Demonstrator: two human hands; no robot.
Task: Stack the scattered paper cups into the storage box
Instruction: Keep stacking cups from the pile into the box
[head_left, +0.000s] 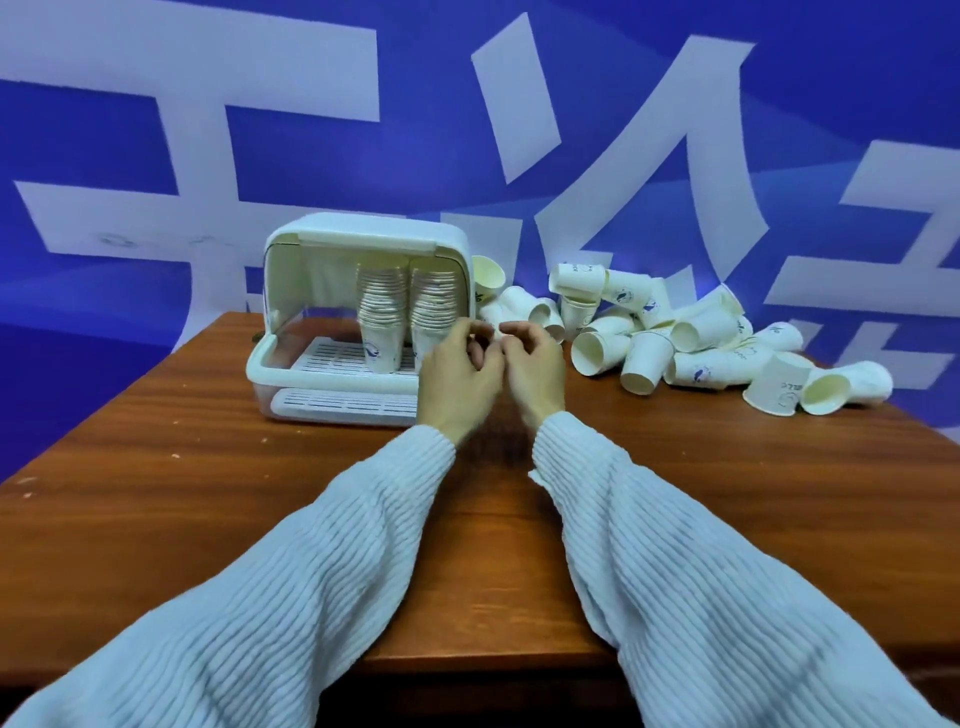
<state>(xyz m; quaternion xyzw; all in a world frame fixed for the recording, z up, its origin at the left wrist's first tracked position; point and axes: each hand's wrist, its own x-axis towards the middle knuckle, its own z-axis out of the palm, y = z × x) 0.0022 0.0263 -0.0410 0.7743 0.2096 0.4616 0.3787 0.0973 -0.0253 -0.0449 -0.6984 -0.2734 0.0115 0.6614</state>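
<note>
Cups loose: scattered paper cups (691, 338) lie in a heap on the bench (208, 478) at about two o'clock from the hands, most on their sides, a few mouth-down, some already nested in short runs.
Cups stored: two tall stacks (408, 312) stand mouth-down on the slatted tray inside the storage box (363, 239), toward its right half.
Box: white, at eleven o'clock, its lid swung up and back, the front open; the tray's left part shows no cups.
Left hand (457, 374): fingers curled, just beside the box's right front corner; whether it pinches anything is hidden by blur.
Right hand (535, 369): fingers curled toward the left one, the two nearly touching; I cannot tell if a cup is between them.
Step in hand: by my reading, between loads, with the hands meeting near the box mouth and the heap far from cleared.
Next move: likely a reach toward two o'clock for the nearest cups, nesting them the same way up, then setting them onto a stack or starting a third at the left.
</note>
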